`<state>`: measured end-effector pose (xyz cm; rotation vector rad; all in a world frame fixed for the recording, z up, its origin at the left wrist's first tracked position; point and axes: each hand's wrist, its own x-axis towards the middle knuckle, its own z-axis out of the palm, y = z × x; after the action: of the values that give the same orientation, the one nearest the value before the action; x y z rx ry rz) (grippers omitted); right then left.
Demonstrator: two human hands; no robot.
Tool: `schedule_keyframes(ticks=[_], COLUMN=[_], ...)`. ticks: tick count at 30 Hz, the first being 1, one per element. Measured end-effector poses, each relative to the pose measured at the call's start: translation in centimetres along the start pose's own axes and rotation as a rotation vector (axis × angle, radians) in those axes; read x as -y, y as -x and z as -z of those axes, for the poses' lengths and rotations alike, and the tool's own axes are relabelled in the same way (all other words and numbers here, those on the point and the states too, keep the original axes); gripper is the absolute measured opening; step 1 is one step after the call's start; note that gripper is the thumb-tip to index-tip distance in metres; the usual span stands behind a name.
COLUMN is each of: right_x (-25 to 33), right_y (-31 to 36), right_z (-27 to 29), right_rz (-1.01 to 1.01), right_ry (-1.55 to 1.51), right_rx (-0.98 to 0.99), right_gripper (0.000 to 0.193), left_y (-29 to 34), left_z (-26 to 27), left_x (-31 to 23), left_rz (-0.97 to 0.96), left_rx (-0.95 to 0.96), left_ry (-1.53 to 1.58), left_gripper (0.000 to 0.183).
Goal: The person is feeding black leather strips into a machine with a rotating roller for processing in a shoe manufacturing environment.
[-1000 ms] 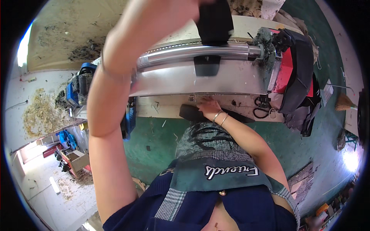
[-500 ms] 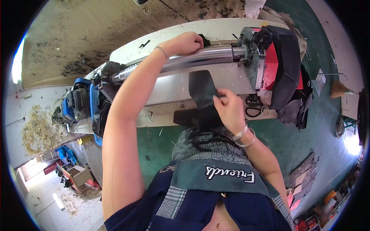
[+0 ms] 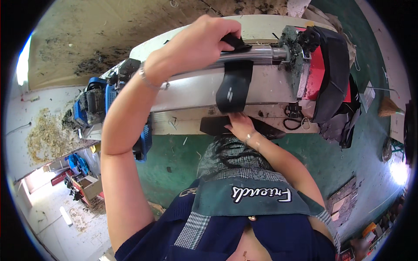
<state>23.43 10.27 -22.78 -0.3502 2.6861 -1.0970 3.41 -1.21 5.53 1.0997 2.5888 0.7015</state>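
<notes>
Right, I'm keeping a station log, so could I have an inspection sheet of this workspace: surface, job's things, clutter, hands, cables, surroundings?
Surface: metal plate before a shiny roller, on a pale bench.
Job's things: black strip lies over the plate; another dark piece is at the bench's near edge.
Clutter: blue basket at left; dark material heaped at right.
Hands: left hand holds a black piece at the roller's far side; right hand is at the strip's near end, grip unclear.
Cables: black looped cord toward the bench's right end.
Surroundings: green floor; straw broom at far right.
</notes>
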Motion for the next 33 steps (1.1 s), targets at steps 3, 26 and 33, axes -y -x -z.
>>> schedule_keyframes(ticks=[3, 26, 33], right_x=[-2.0, 4.5, -0.4], right_y=[-2.0, -2.3, 2.4], right_z=[-3.1, 14.4, 4.8], right_rz=[0.237, -0.276, -0.215], right_ry=[0.402, -0.792, -0.342], right_rx=[-0.057, -0.204, 0.092], right_gripper=[0.018, 0.028, 0.026], left_y=[-0.3, -4.8, 0.8], left_z=[3.2, -6.4, -3.2], left_x=[-3.0, 6.9, 1.4], left_rz=[-0.103, 0.406, 0.046], left_rx=[-0.182, 0.252, -0.107], left_ry=[-0.029, 0.146, 0.077], left_gripper=[0.014, 0.041, 0.023])
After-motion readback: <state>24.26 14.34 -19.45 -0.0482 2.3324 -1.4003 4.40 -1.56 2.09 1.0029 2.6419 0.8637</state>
